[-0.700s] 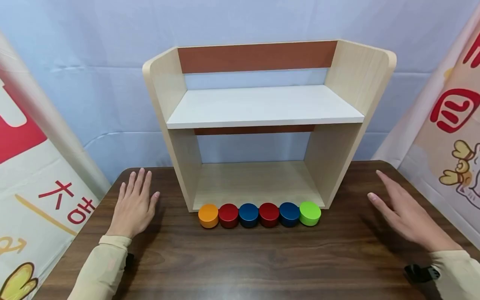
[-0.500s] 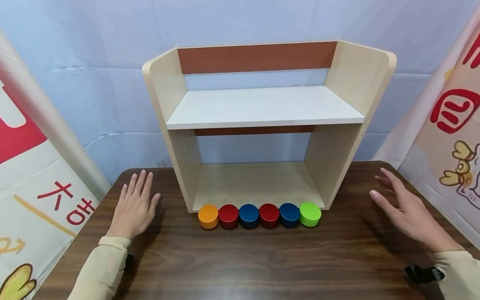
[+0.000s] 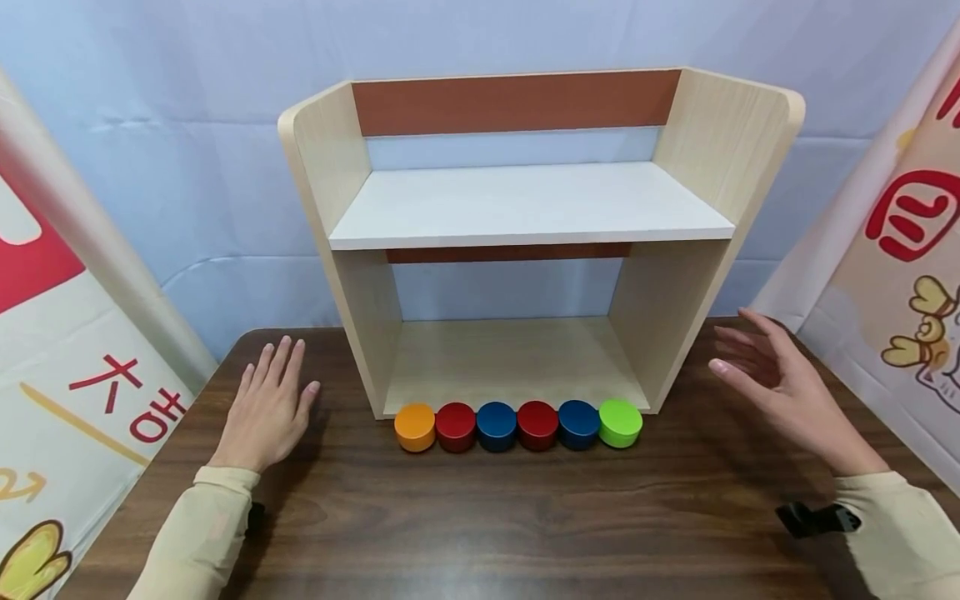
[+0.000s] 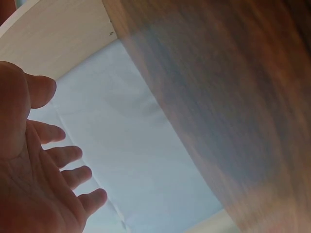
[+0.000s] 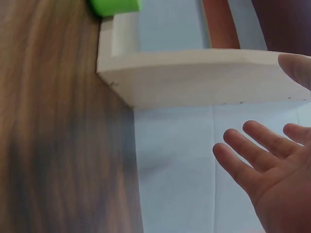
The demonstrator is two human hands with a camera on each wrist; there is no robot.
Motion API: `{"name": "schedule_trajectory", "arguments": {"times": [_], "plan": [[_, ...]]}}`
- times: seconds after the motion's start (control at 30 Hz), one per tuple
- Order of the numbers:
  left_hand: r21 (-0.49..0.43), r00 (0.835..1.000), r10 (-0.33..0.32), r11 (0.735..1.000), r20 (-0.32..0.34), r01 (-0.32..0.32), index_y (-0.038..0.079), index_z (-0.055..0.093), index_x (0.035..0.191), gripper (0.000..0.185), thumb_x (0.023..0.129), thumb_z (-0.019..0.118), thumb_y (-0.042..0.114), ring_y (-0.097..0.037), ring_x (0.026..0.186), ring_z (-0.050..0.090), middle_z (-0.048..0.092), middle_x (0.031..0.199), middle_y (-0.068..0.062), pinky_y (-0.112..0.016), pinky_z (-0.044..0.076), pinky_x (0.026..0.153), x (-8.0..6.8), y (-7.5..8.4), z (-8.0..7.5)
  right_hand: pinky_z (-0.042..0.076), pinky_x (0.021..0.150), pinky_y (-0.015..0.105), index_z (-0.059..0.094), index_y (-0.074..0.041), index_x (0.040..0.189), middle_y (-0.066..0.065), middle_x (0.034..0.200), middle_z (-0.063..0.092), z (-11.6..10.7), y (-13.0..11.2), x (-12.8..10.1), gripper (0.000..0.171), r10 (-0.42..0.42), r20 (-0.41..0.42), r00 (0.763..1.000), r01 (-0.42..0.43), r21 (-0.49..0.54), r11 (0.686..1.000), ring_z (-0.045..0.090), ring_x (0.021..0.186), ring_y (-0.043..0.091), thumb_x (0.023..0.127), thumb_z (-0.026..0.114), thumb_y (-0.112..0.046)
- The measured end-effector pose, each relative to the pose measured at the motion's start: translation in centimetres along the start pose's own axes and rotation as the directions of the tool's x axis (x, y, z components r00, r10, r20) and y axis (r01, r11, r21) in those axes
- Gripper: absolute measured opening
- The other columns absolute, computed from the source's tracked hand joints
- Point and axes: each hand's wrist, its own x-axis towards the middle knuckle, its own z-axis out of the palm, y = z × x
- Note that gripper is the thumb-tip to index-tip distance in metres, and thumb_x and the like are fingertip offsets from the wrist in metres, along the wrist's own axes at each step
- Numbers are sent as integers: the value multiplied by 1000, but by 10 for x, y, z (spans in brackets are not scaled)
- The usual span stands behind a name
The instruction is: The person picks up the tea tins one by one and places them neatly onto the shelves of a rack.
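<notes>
Six short round pucks sit in one tight row on the surface [image 3: 480, 517], touching side to side, right along the front edge of the shelf unit [image 3: 540, 208]: orange puck [image 3: 415, 427], red puck [image 3: 455, 426], blue puck [image 3: 496, 425], second red puck [image 3: 537, 424], second blue puck [image 3: 578, 423], green puck [image 3: 620, 422]. All flat-topped, solid colour, glossy paint, same size. Right hand [image 3: 780, 387] is raised off the surface just right of the shelf unit's right side panel, nearest the green puck but apart from it; grip wide, fingers spread and relaxed, holding nothing. Left hand [image 3: 266, 408] lies palm-down flat on the surface left of the shelf unit, fingers straight, grip wide too, holding nothing, well apart from the orange puck. Right wrist view shows the green puck's edge [image 5: 114, 6] against the panel's corner. Shelf unit: light wood sides, white middle board, brown back strips, open bottom bay. Surface is dark wood-grain with rounded back corners. Behind it a pale blue cloth backdrop [image 3: 187, 125]; printed banners with red characters and cartoon art stand at left [image 3: 67, 350] and right [image 3: 900, 242].
</notes>
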Motion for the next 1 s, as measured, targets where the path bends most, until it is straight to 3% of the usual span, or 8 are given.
{"name": "schedule_trajectory", "arguments": {"times": [0.13,0.3,0.43,0.6,0.77,1.0], "plan": [[-3,1000,-4,1000,6,4,-5,25,157,61,109,42,28,-49,149,15,23,161,-31,-63,12,119,0,0,-1,45,87,6,26,-17,161,22,143,51,6,-6,10,81,-10,-5,1000,10,25,1000,55,116,-8,94,70,-2],[-13,1000,1,1000,-3,-1,-5,26,157,61,109,43,28,-50,148,18,26,159,-31,-63,14,118,1,1,-1,48,86,9,28,-21,160,17,143,51,10,-12,20,84,6,5,1000,-6,56,998,57,114,-6,92,73,-3],[-39,998,26,999,-55,-28,-6,36,152,57,107,49,25,-51,140,34,39,152,-32,-63,28,112,2,3,-2,49,84,9,29,-26,160,22,144,49,12,-18,27,87,6,6,1000,-7,65,998,58,112,-6,90,76,-3],[-89,996,13,996,-84,-21,-4,53,140,47,104,57,25,-49,121,54,56,134,-29,-65,45,93,3,6,-1,49,85,10,30,-27,160,23,146,48,13,-22,32,90,-1,0,1000,0,61,998,56,112,-5,88,78,-3],[-146,1000,-22,989,-18,19,0,61,132,40,103,59,27,-45,105,62,64,122,-24,-64,50,80,4,9,-3,49,85,10,30,-28,160,21,144,49,13,-22,34,90,-4,-9,1000,5,63,998,57,111,-4,88,78,-2],[-201,992,-48,977,118,71,2,65,126,36,100,64,26,-35,94,67,70,109,-18,-58,52,75,0,21,-11,48,86,10,28,-30,160,21,147,46,13,-22,37,91,8,0,1000,-8,57,998,56,112,-4,89,78,-5]]}}
